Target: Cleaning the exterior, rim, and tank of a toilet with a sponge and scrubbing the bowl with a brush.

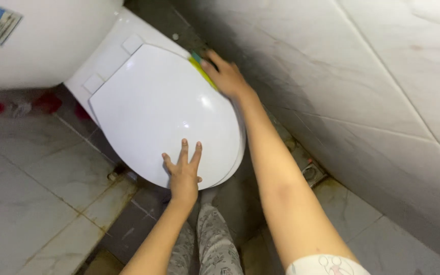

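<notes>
Presently: one closed glossy white plastic toilet lid (164, 107); left hand (183, 173) flat, fingers spread, holding nothing; right hand (227, 79) pressing one yellow-green sponge (199, 69).

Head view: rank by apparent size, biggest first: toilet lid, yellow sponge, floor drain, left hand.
1. Toilet lid, by far the largest.
2. Left hand, flat on the lid's front edge.
3-4. Yellow sponge and floor drain: both look small and alike; the right hand covers most of the sponge, so no ranking.

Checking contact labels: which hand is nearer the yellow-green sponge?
Right. The right hand presses the sponge on the toilet lid's far edge; the left hand lies flat near its front.
</notes>
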